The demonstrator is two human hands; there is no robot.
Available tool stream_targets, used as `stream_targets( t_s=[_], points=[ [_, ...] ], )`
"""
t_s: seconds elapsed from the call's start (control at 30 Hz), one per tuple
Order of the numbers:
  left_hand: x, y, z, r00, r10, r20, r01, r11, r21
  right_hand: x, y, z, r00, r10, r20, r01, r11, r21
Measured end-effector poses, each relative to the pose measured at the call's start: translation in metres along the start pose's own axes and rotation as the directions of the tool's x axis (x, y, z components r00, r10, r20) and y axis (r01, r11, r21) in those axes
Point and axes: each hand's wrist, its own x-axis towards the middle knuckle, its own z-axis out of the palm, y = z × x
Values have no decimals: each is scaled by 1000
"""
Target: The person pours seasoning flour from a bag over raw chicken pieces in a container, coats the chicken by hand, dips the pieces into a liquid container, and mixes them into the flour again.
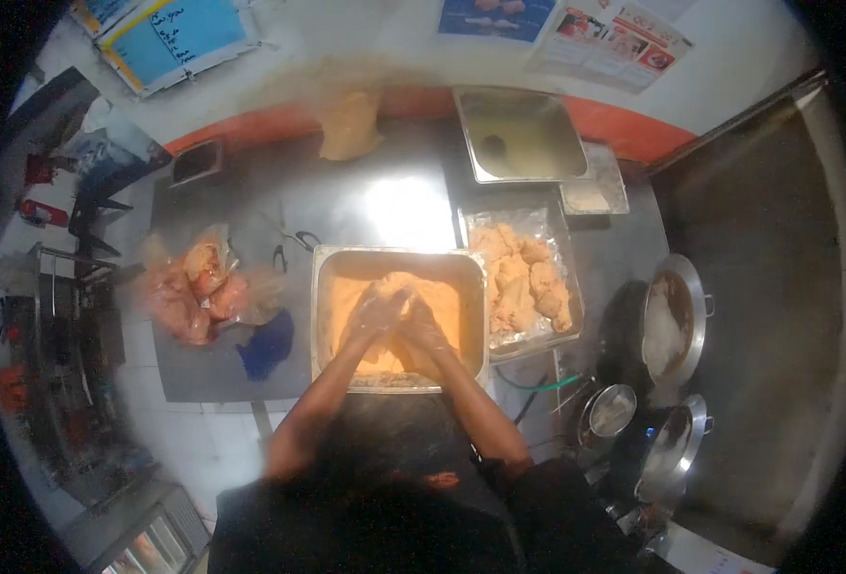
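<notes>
A deep metal pan (319, 316) in front of me holds orange-tinted breading flour (442, 287). Both my hands are down in this pan, dusted with the flour. My left hand (373, 316) and my right hand (421, 330) come together at the fingertips, fingers curled inward. Between them is a pale, flour-covered lump too blurred to name. Just right of the pan, a lined tray (576, 325) carries several breaded chicken pieces (514, 282). Left of the pan lie plastic bags of raw meat (198, 297).
Scissors (300, 237) and a blue cloth (267, 346) lie on the metal table (251, 191). A metal basin of liquid (523, 134) stands at the back, near a small container (590, 196). Large frying pots (676, 320) and a round strainer (612, 409) are at the right.
</notes>
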Motion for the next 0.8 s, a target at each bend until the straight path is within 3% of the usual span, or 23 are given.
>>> stream_targets(
  t_s=[0.07, 0.13, 0.17, 0.23, 0.27, 0.3, 0.33, 0.37, 0.4, 0.43, 0.47, 0.53, 0.57, 0.6, 0.67, 0.73, 0.77, 0.8],
  points=[
    [-5, 41, -77, 908, -247, 338, 358, 877, -321, -5, 12, -15, 965, 153, 212, -214, 929, 302],
    [-13, 45, -106, 863, -416, 286, 489, 830, -270, -4, 23, -26, 917, 194, 348, -337, 844, 417],
    [-17, 36, -99, 857, -430, 282, 501, 823, -269, -2, 29, -30, 914, 262, 310, -313, 941, 128],
    [-32, 8, -66, 955, -147, 259, 162, 986, -40, -12, 30, -22, 911, 314, 266, -275, 946, -174],
    [-36, 0, -59, 961, 11, 276, -33, 997, 77, -24, 25, -18, 936, 245, 251, -233, 969, -79],
    [-48, 36, -87, 961, -90, 261, 84, 996, 35, -29, 18, -16, 947, 211, 241, -209, 977, -33],
    [-46, 15, -58, 961, -94, 259, 88, 995, 35, -34, 10, -14, 957, 176, 230, -184, 983, 14],
    [-41, -22, -5, 941, -117, 317, 138, 990, -42, -36, -1, -11, 955, 195, 222, -183, 980, -75],
    [-45, -13, -14, 949, -41, 312, 102, 978, -180, -37, -5, -8, 954, 213, 212, -181, 970, -163],
    [-49, -2, -24, 952, 36, 304, 66, 946, -317, -27, 2, -10, 907, 248, 342, -236, 969, -77],
    [-53, 8, -35, 949, 112, 295, 33, 894, -446, -23, 1, -18, 909, 242, 339, -230, 970, -76],
    [-52, 28, -65, 956, 42, 291, 100, 885, -455, -21, -4, -39, 872, 347, 346, -409, 904, 126],
    [-52, 36, -78, 956, 17, 294, 126, 880, -458, -18, 22, -28, 880, 302, 366, -323, 946, -5],
    [-45, 42, -92, 928, 79, 365, -30, 990, -136, -17, 17, -30, 886, 258, 385, -224, 966, -131],
    [-45, 45, -94, 886, 107, 451, -212, 959, 190, -40, -7, -41, 976, 149, 159, -115, 973, -201],
    [-52, 36, -65, 973, -33, 230, 42, 999, -33, -44, -5, -28, 985, 57, 160, -39, 993, -114],
    [-45, 1, -18, 999, 6, 44, -2, 996, -84, -43, -2, -25, 987, -32, 159, 37, 999, -28],
    [-46, -4, -20, 999, 6, 40, -3, 996, -85, -40, 1, -25, 987, -37, 159, 42, 999, -29]
  ],
)
